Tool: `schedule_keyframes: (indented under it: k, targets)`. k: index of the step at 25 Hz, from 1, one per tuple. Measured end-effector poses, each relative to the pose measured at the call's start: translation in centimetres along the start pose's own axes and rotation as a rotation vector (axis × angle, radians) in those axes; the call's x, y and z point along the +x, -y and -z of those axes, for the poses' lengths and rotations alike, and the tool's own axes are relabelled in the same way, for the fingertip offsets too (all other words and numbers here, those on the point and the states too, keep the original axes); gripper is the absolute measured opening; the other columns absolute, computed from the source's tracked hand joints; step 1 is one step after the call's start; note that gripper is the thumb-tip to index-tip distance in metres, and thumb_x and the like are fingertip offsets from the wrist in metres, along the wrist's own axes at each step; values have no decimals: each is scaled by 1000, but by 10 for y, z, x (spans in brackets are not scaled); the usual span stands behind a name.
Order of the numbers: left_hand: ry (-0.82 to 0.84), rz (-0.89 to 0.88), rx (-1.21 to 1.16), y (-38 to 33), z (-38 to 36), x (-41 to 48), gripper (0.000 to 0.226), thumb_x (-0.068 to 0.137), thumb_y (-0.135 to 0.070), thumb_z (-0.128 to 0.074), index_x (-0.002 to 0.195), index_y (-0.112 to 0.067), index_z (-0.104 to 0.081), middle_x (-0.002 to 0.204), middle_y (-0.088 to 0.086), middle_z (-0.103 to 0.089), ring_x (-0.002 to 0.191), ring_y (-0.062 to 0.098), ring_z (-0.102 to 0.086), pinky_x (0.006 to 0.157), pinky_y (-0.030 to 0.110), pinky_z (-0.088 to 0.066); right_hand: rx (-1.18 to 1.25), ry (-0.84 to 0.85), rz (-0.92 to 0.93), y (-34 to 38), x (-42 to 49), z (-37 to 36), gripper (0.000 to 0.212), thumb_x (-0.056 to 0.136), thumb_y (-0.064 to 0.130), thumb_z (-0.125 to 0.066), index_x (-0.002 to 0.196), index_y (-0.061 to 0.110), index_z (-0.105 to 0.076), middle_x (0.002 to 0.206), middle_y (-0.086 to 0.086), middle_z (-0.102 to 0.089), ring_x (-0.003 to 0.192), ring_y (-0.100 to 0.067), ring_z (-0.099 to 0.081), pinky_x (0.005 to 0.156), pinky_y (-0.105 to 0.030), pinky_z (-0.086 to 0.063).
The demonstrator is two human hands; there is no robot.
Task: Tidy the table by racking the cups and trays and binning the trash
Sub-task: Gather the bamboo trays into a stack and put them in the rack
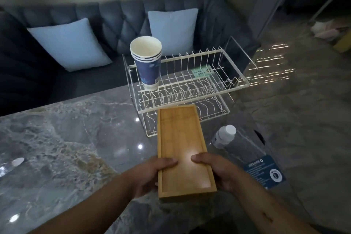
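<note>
A long wooden tray (181, 139) is held above the marble table (62, 138), its far end over the lower tier of the white wire dish rack (214, 80). My left hand (152, 174) grips the tray's near left edge, thumb on top. My right hand (218, 170) grips the near right edge the same way. A stack of blue paper cups (147, 62) stands upright at the left end of the rack's upper tier. A clear plastic water bottle (245, 150) with a white cap and blue label lies on the table to the right of the tray.
A dark blue sofa (117, 17) with two light blue cushions runs behind the table. A small pale scrap (18, 161) lies at the table's left edge. A green item (201, 70) sits in the rack's upper tier.
</note>
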State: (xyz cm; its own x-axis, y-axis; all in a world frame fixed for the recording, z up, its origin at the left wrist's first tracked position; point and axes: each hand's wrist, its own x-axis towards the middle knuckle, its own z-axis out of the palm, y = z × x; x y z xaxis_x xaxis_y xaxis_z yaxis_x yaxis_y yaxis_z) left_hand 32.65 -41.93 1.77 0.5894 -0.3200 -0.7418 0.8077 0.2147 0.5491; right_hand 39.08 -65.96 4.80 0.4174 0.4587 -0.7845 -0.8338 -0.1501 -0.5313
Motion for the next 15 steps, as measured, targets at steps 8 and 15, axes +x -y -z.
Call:
schedule_keyframes:
  k: [8,15]
  targets:
    - [24,-168,-241,-16,-9,30,62,86,-27,-76,141,-5,-55,137,24,-62,125,41,-62,91,44,-58,-109,40,-3,49,49,20,50,77,37,-78,121,16,-66,112,-12,-76,102,-30,-73,92,-45,-57]
    - [-28,-289,-260,-52,0,50,59,87,-25,-74,140,-6,-58,141,25,-59,130,42,-57,104,50,-52,-111,179,3,60,75,31,65,71,35,-84,129,13,-63,121,-14,-72,109,-33,-70,82,-49,-60]
